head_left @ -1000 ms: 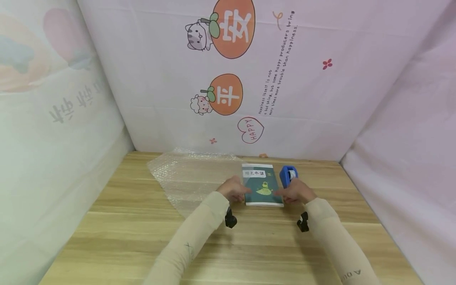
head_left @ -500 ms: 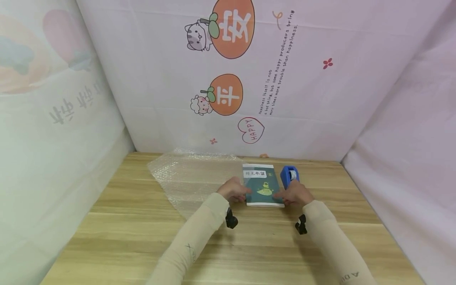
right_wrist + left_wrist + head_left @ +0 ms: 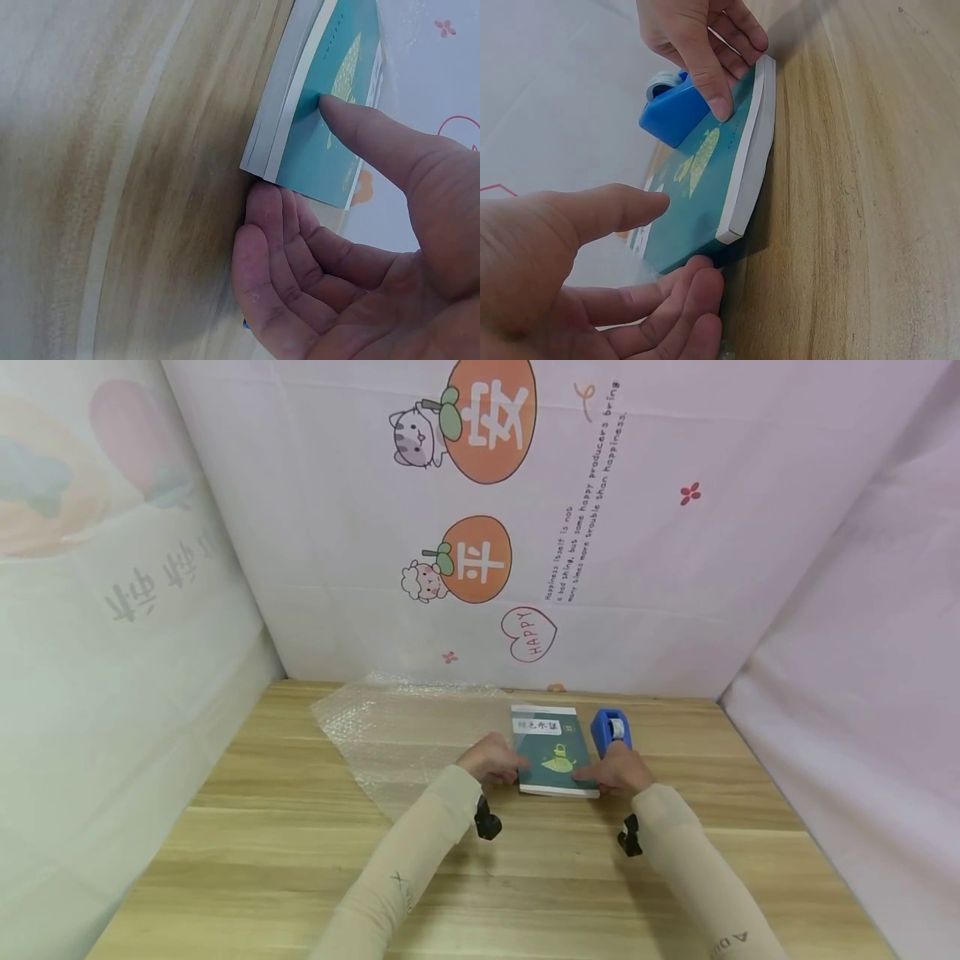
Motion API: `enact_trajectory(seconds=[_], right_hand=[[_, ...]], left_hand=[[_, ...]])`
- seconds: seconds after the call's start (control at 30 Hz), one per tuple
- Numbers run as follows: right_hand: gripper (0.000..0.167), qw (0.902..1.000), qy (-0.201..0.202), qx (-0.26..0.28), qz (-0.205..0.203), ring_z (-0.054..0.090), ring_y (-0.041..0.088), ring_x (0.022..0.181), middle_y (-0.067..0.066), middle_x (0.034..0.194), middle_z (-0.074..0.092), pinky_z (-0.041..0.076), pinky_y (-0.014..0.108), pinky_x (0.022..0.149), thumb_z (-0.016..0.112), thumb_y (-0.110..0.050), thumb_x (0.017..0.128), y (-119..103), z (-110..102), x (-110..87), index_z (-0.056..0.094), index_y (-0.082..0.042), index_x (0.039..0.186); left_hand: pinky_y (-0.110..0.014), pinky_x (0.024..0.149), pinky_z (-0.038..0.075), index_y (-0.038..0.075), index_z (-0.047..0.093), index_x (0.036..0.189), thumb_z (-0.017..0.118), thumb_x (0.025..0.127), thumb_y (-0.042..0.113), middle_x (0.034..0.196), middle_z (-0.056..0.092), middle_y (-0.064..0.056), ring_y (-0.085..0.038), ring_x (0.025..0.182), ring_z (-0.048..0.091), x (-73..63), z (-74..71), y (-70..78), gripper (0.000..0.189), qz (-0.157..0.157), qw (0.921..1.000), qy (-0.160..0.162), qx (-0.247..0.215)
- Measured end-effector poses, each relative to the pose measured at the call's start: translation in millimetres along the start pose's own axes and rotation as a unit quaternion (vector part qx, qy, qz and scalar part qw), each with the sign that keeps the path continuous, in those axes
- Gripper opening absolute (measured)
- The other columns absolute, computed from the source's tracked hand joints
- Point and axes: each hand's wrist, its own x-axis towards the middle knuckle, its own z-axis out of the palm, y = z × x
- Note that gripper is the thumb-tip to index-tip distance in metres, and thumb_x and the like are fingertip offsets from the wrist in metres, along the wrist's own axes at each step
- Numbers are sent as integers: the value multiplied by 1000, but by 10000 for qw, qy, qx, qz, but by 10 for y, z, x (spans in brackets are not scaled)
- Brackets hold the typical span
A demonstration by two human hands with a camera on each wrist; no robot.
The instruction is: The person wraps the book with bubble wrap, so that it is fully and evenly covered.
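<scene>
A green book (image 3: pixel 543 747) with a white label and a yellow leaf picture lies near the back of the table. My left hand (image 3: pixel 491 758) grips its left side, thumb on the cover and fingers curled at the edge. On the opposite side, my right hand (image 3: pixel 621 767) holds it the same way; the right wrist view shows the thumb pressing the cover and fingertips tucked under the corner. White page edges face me, and a shadow falls beneath the book (image 3: pixel 705 180) in the left wrist view.
Clear bubble wrap (image 3: pixel 397 727) is spread at the left and reaches the book's left side. A blue tape dispenser (image 3: pixel 602 731) stands just right of the book, behind my right hand. Printed cloth walls (image 3: pixel 337 568) enclose the wooden table (image 3: pixel 540 893) at the back and sides.
My right hand has shifted slightly left, its thumb further onto the cover. The book's near edge has come very slightly toward me. My left hand has barely moved.
</scene>
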Motion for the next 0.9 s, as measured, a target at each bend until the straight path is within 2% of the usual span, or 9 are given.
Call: enact_trajectory(seconds=[0.23,0.5,0.7,0.9], right_hand=[[45,9999,-100,55,-80,62,15,63,10,75,68,56,25,57,83,-35,90,25,-5,-23,62,4,94],[43,9996,-250,87,-100,61,14,61,9,72,71,56,25,59,83,-36,91,47,-32,-44,70,4,89],[43,9996,-237,127,-113,62,14,62,8,73,70,56,27,60,83,-38,90,63,-56,-78,66,2,89],[45,9988,-365,282,-165,69,18,69,9,77,72,62,32,67,82,-40,91,82,-95,-101,68,3,91]], left_hand=[[-30,65,59,5,66,73,82,90,17,66,69,-6,-14,59,62,-41,15,15,25,11,9999,-24,-140],[-24,59,54,-2,71,78,74,93,4,62,68,-5,-13,57,65,-39,3,-13,16,157,9956,-294,-876],[-20,59,59,-1,73,84,71,96,7,67,71,-4,-9,59,67,-2,-19,-32,15,197,9910,-523,-1216],[-21,63,62,1,73,84,70,96,9,72,71,-4,-10,63,69,22,-30,-73,15,212,9835,-678,-1666]])
